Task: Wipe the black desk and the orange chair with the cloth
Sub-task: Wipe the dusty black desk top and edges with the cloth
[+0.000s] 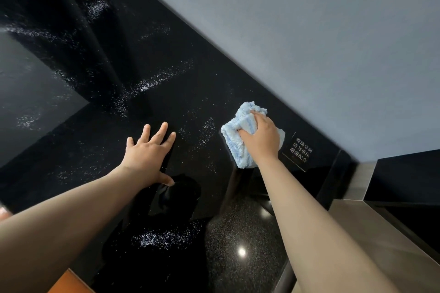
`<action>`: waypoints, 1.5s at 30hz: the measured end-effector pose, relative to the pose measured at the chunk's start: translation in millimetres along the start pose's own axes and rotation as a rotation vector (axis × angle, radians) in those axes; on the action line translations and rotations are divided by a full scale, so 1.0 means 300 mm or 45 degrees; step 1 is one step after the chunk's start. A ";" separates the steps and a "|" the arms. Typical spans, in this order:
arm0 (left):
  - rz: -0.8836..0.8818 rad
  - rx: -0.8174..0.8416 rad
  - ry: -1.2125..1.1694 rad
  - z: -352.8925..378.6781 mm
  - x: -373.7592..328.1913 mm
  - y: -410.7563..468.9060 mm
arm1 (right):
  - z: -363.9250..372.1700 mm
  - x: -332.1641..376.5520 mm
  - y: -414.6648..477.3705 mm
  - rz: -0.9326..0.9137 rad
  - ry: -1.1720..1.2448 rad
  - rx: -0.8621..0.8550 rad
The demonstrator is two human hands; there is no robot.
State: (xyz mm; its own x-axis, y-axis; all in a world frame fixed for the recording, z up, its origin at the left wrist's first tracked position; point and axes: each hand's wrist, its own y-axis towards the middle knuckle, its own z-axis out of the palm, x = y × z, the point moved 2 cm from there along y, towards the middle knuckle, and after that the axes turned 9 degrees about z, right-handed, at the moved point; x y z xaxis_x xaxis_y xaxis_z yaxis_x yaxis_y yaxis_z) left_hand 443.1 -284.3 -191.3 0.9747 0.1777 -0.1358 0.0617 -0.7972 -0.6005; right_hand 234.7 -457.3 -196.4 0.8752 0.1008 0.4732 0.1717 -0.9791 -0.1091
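While the black desk [100, 59] fills most of the frame from the upper left to the bottom, it shows many white speckled streaks: in the upper left, across the centre, and one patch near the bottom centre. I judge that the wiping of the desk is only partly done, because these marks are spread widely and only the zone around the cloth looks a little cleaner. A grey wall [309, 31] runs along the far edge of the desk, from the top centre down to the right side, so there is no room to push further in that direction. To the left and toward the bottom the surface is open and free for long strokes.

At the bottom left corner a small orange piece [69, 283] is visible; it may be the chair, but I cannot tell for sure, and nothing shows it being wiped yet.

The left hand [147, 157] lies flat on the desk in the centre, fingers spread apart, holding nothing. The right hand [259, 138], right of centre, has its fingers closed on the light blue cloth [235, 140], which is bunched and pressed on the desk close to the wall edge. Just right of the cloth a small sign [300, 153] with white characters sits on the surface.
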 end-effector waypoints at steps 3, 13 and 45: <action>0.001 -0.007 0.002 0.001 0.000 0.000 | 0.008 -0.002 -0.016 -0.004 -0.007 -0.012; 0.019 -0.032 -0.021 0.002 0.005 0.000 | 0.028 0.001 -0.086 -0.014 -0.006 -0.008; 0.150 0.077 0.057 0.241 0.094 -0.390 | 0.101 0.050 -0.444 -0.031 -0.026 0.032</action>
State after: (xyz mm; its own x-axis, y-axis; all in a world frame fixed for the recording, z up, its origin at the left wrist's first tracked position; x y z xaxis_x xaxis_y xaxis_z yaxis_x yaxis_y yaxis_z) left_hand 447.7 -144.2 -181.8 0.9831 0.0583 -0.1736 -0.0651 -0.7747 -0.6290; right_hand 238.5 -320.0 -201.3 0.8795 0.1284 0.4582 0.2042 -0.9716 -0.1198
